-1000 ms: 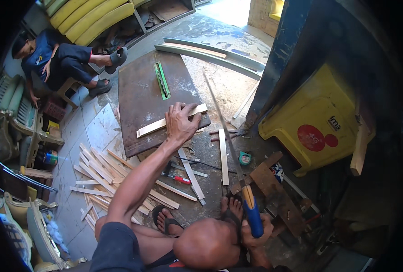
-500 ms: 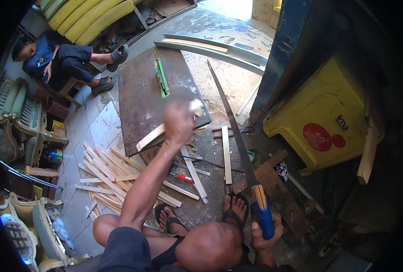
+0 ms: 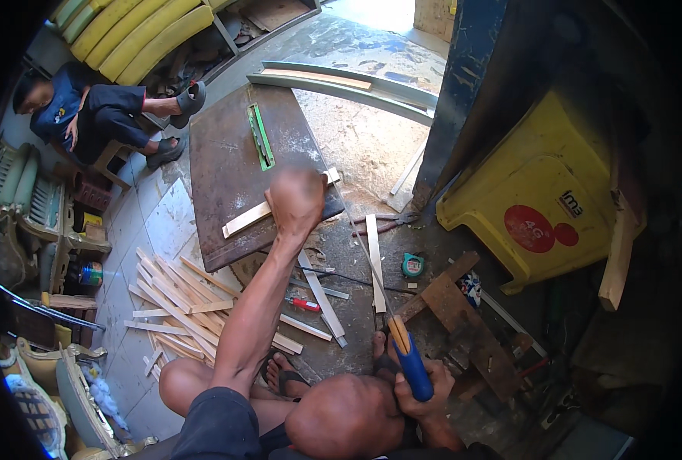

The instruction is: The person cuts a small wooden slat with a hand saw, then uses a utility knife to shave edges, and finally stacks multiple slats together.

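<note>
My left hand (image 3: 295,203) is closed over a pale wooden strip (image 3: 247,220), pressing it onto the dark wooden board (image 3: 222,161). The strip's far end pokes out past my knuckles at the board's right edge. In my right hand (image 3: 427,391) is a handsaw, its blue and tan handle (image 3: 410,360) low at the right. Its thin blade (image 3: 370,257) shows nearly edge-on and runs up to the strip's right end; whether it touches the wood I cannot tell. A green-framed tool (image 3: 261,136) lies on the board.
Many cut wooden strips (image 3: 180,299) lie heaped at the left. A red screwdriver (image 3: 304,305), pliers (image 3: 391,222) and a teal tape measure (image 3: 412,264) are on the floor. A yellow plastic stool (image 3: 532,192) lies tipped at the right. Another person (image 3: 88,115) sits at the far left.
The saw has swung left and turned edge-on, its blade now reaching the strip's right end. My left hand has settled lower with the strip, flat on the board.
</note>
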